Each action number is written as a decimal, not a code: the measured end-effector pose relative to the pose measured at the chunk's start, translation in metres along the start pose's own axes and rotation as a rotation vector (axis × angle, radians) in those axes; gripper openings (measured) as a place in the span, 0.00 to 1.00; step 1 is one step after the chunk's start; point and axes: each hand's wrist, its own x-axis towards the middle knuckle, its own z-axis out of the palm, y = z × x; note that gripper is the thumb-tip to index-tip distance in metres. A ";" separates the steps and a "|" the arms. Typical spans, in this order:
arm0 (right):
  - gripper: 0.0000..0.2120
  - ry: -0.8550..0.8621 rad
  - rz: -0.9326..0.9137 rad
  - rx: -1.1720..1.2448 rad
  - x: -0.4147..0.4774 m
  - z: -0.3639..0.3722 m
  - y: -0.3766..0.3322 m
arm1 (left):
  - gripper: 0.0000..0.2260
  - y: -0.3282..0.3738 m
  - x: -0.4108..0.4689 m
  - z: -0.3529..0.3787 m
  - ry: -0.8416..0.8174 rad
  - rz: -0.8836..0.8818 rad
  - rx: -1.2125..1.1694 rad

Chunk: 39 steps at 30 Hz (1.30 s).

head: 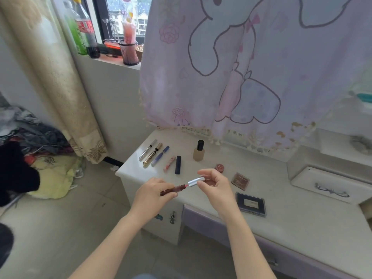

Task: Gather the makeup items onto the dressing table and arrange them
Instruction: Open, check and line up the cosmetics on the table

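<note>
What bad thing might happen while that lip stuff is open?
The pink tip shows between the red tube and the silver cap, so it might smear the white dressing table. The left hand holds the tube near the table's front edge; if dropped, it may fall to the floor.
</note>
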 end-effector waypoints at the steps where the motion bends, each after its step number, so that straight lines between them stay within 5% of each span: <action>1: 0.10 -0.006 0.010 0.001 0.001 0.001 0.001 | 0.09 -0.001 0.001 0.001 -0.014 -0.010 0.007; 7: 0.13 -0.048 0.049 -0.005 0.021 0.003 0.002 | 0.14 -0.003 0.012 0.002 -0.015 -0.072 0.003; 14: 0.12 -0.077 0.065 -0.011 0.068 0.019 -0.004 | 0.06 -0.023 0.038 -0.001 -0.007 -0.180 -0.105; 19: 0.13 -0.017 0.258 -0.071 0.113 0.037 0.020 | 0.07 -0.056 0.087 0.007 0.017 -0.353 -0.101; 24: 0.13 0.005 0.455 -0.149 0.155 0.067 0.052 | 0.09 -0.103 0.151 0.028 -0.178 -0.410 0.097; 39: 0.07 0.104 0.626 -0.345 0.200 0.124 0.077 | 0.13 -0.151 0.248 0.076 -0.458 -0.117 0.608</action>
